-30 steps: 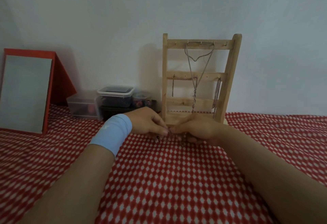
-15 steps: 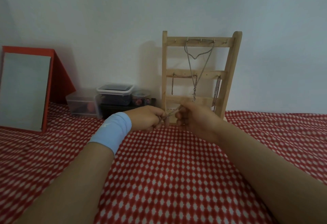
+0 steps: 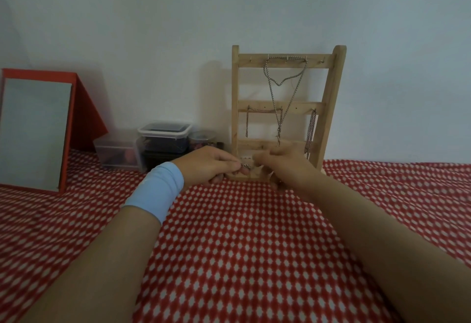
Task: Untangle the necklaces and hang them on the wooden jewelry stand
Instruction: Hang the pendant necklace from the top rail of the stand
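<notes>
A: What was under you?
B: Red-and-white checked surface (image 3: 229, 246), plain pale wall (image 3: 229, 4) behind.

A: Other stuff?
B: Red-framed mirror (image 3: 33, 131) far left, plastic containers (image 3: 153, 144) beside the stand (image 3: 288, 108). Your left hand (image 3: 209, 164) and right hand (image 3: 283, 167) hid the stand's base.

A: Necklace?
B: Small chain (image 3: 245, 166), pinched tight by both hands' fingers, ran left-right w/ little showing.
</notes>
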The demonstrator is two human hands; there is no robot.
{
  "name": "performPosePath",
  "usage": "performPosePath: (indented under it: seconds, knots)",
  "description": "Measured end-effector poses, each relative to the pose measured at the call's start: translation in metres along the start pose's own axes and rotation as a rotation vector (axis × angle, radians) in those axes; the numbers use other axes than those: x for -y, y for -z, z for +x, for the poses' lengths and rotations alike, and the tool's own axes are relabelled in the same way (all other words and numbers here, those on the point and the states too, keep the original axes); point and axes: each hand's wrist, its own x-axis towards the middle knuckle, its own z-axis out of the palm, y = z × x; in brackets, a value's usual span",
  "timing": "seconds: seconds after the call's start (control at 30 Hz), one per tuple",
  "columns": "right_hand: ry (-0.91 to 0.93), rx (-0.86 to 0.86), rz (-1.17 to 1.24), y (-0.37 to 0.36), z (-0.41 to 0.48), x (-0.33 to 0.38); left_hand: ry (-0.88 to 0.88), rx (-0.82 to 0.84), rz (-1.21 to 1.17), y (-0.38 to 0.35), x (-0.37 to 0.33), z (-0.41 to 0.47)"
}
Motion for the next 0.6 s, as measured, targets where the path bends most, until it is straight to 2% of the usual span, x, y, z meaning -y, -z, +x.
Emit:
performPosePath:
  seconds: [0.07,0.13,0.2,0.33,0.43,0.6]
  knots:
    - [0.033,0.016,-0.18,-0.0007,-0.0014,-0.0002,0.021,0.011,-0.011,-0.0005,-0.0004,-0.0009]
    - [0.097,-0.023,-0.24,-0.0018,-0.0004,-0.0006,0.011,0.01,-0.035,-0.0004,0.0007,0.0001]
    - [0.139,-0.035,-0.198,-0.0022,-0.0007,0.0018,0.003,0.001,-0.043,-0.0008,0.0013,0.001]
    - [0.127,0.111,-0.171,-0.0044,-0.0039,0.0048,-0.015,-0.011,0.043,-0.0025,-0.0026,0.0018]
    - [0.127,0.142,-0.153,-0.0039,-0.0028,0.0019,-0.03,-0.021,0.116,-0.003,-0.0054,0.0012]
    - [0.103,0.181,-0.102,0.0,-0.0032,0.0008,0.028,-0.03,0.208,-0.0034,-0.0055,0.0007]
